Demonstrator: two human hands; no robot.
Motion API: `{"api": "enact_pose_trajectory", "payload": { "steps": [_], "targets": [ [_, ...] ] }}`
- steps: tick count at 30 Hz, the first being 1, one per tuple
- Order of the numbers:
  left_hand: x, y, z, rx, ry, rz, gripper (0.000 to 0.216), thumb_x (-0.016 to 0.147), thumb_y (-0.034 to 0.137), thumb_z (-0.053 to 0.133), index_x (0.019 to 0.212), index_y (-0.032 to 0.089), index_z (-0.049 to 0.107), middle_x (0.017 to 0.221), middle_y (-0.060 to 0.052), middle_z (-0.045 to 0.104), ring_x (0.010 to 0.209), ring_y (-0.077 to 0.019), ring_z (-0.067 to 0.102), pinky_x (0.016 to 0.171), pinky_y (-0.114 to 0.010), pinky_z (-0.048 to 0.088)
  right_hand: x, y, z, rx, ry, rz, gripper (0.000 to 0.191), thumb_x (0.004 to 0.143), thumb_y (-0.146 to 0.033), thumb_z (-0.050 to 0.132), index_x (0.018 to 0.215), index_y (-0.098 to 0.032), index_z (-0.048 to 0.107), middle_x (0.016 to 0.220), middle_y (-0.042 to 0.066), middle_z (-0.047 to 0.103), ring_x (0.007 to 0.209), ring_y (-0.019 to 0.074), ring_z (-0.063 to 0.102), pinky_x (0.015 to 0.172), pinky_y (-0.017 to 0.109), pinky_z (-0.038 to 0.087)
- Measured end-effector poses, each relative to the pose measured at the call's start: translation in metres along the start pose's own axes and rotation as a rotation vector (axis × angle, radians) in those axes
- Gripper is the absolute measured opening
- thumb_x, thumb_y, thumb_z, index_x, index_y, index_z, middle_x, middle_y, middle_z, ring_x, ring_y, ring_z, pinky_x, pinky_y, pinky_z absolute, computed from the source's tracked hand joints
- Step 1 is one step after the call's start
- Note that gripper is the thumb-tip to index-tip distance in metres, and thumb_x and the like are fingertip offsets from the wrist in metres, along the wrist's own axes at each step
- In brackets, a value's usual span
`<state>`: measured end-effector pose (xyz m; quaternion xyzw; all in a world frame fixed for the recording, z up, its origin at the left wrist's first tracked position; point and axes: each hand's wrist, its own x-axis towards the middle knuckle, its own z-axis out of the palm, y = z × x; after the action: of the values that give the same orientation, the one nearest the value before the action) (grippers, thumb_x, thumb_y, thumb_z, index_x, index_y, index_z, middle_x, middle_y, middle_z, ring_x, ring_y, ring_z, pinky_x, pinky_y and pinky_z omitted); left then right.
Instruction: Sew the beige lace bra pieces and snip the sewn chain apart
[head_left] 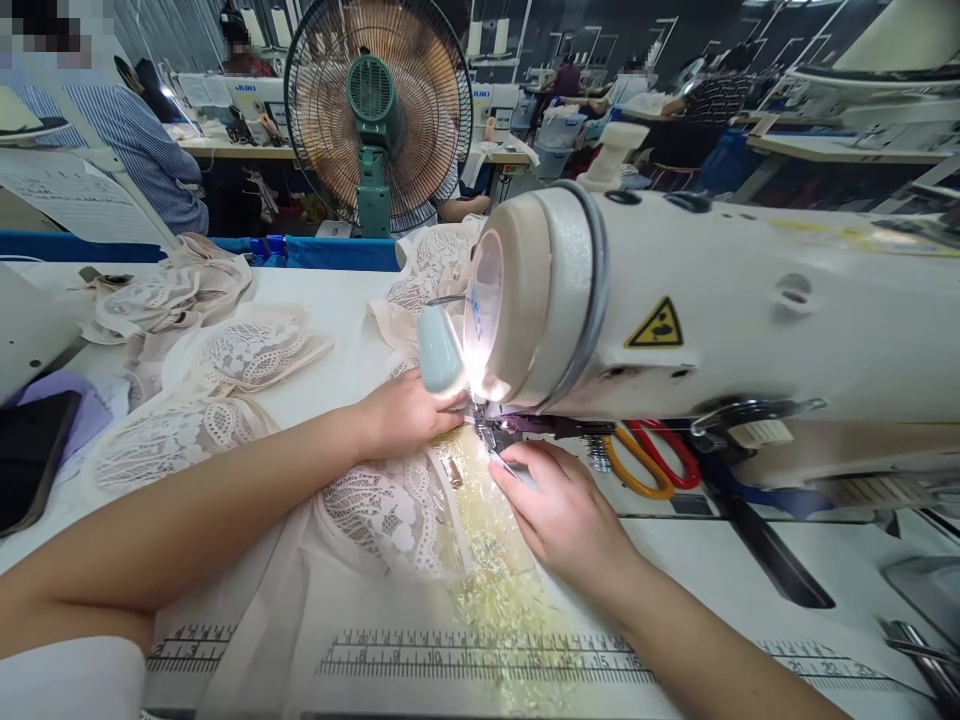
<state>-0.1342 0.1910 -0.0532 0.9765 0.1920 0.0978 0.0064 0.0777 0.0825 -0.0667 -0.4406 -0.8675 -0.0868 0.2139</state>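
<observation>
Fabric (386, 515), a lace piece, lies at centre frame on the table (750, 570), its far edge under the presser foot (487, 428) of the sewing machine (750, 300). The step in hand appears to be guiding a seam at the needle. The left hand (409, 415) lies flat, unclenched, pressing the fabric just left of the foot. The right hand (562, 510) has bent fingers touching the fabric edge; whether it pinches cannot be told. Further feeding would call for even tension and fingertips clear of the needle. Scissors (652, 460) lie right of centre.
</observation>
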Motion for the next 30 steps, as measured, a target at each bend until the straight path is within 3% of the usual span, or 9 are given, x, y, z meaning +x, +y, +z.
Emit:
{"api": "enact_pose_trajectory", "payload": {
  "steps": [4,7,10,13,17,19,24,27,30],
  "targets": [
    [-0.008,0.027,-0.029,-0.02,-0.059,-0.016,0.025,0.081,0.01,0.045,0.094,0.017,0.065,0.111,-0.009,0.062,0.1,-0.0236,0.053,0.076,-0.034,0.045,-0.004,-0.005,-0.016,0.115,-0.014,0.028,0.026,0.078,-0.004,0.042,0.088,-0.015,0.065,0.097,0.012,0.062,0.091,0.0254,0.055,0.071,0.037,0.05],
    [-0.013,0.048,-0.044,-0.126,-0.253,0.052,0.02,0.074,0.013,0.057,0.093,0.016,0.065,0.095,-0.008,0.066,0.089,-0.022,0.056,0.074,-0.033,0.046,-0.013,-0.015,-0.029,0.281,-0.097,0.08,0.022,0.085,-0.011,0.042,0.083,-0.017,0.063,0.097,0.01,0.062,0.093,0.0239,0.054,0.076,0.038,0.049],
    [-0.014,0.055,-0.047,-0.165,-0.384,-0.012,0.01,0.069,0.012,0.061,0.078,0.016,0.064,0.079,-0.006,0.065,0.081,-0.0219,0.056,0.072,-0.035,0.045,-0.027,-0.031,-0.035,0.466,-0.172,0.137,0.02,0.088,-0.015,0.041,0.089,-0.019,0.061,0.096,0.008,0.06,0.09,0.0213,0.056,0.075,0.035,0.05],
    [-0.014,0.049,-0.043,-0.422,-0.267,-0.14,0.005,0.074,0.014,0.056,0.069,0.017,0.056,0.073,-0.002,0.062,0.072,-0.0161,0.056,0.068,-0.029,0.045,-0.041,-0.05,-0.032,0.632,-0.202,0.178,0.033,0.088,-0.017,0.045,0.12,-0.022,0.049,0.106,0.008,0.057,0.093,0.0191,0.055,0.077,0.033,0.05],
    [-0.014,0.042,-0.04,-0.962,-0.044,-0.372,0.017,0.081,0.027,0.048,0.069,0.017,0.045,0.084,-0.005,0.064,0.061,-0.0102,0.054,0.054,-0.023,0.043,-0.042,-0.073,-0.018,0.83,-0.21,0.151,0.07,0.086,-0.02,0.05,0.144,-0.027,0.012,0.116,0.008,0.052,0.101,0.0179,0.053,0.086,0.033,0.047],
    [-0.013,0.044,-0.038,-1.037,0.063,-0.493,0.018,0.082,0.026,0.045,0.068,0.017,0.04,0.086,-0.006,0.065,0.053,-0.0075,0.05,0.048,-0.022,0.04,-0.034,-0.08,-0.013,0.874,-0.21,0.16,0.066,0.085,-0.023,0.052,0.142,-0.022,0.019,0.115,0.009,0.054,0.103,0.0201,0.053,0.089,0.036,0.046],
    [-0.014,0.053,-0.025,-0.558,0.198,-0.661,0.017,0.087,0.022,0.031,0.073,0.019,0.039,0.068,0.0,0.058,0.047,-0.0076,0.044,0.046,-0.021,0.037,-0.014,-0.082,-0.017,0.849,-0.225,0.331,0.028,0.084,-0.022,0.047,0.108,-0.013,0.058,0.09,0.01,0.063,0.081,0.0215,0.059,0.073,0.036,0.051],
    [-0.018,0.054,-0.018,-0.344,0.162,-0.629,0.017,0.087,0.023,0.033,0.073,0.019,0.042,0.062,0.002,0.051,0.053,-0.0104,0.046,0.051,-0.022,0.038,-0.011,-0.076,-0.02,0.9,-0.123,0.43,0.017,0.081,-0.025,0.049,0.088,-0.016,0.062,0.077,0.006,0.064,0.069,0.0181,0.06,0.063,0.03,0.051],
    [-0.023,0.057,-0.013,-0.297,0.078,-0.559,0.008,0.081,0.02,0.044,0.086,0.019,0.05,0.071,0.0,0.055,0.06,-0.0132,0.051,0.055,-0.024,0.039,-0.013,-0.066,-0.018,0.865,-0.013,0.626,0.015,0.078,-0.031,0.053,0.075,-0.018,0.061,0.069,0.004,0.063,0.061,0.0173,0.059,0.055,0.028,0.049]
  ]
}}
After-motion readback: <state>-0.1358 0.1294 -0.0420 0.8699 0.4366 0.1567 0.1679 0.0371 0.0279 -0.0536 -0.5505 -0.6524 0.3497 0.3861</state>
